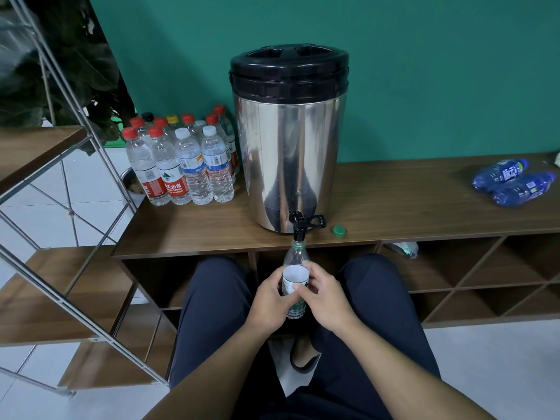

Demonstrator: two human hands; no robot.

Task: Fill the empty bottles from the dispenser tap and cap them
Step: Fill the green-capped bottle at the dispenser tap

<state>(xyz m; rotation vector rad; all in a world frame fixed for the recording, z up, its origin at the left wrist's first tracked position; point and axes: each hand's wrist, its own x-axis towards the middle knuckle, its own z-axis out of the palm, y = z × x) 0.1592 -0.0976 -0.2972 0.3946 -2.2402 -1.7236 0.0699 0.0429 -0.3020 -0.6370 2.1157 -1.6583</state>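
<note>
Beyond the shelf edge (212, 248), left hand (268, 301) and right hand (325, 298) grip bottle (295, 268), seemingly touching tap (298, 230).

Person seen from above, seated facing the dispenser (289, 140). Both forearms bare, no sleeves in view, no watch, rings or bracelets showing. Left hand (268, 301) and right hand (325, 298) bare, no gloves, nails short. Legs in dark navy trousers (212, 313), plain smooth fabric, no pattern or visible pockets, knees nearest the dispenser. Between the legs, a foot in a dark low-cut slipper-style shoe (304, 357); details unclear.
</note>
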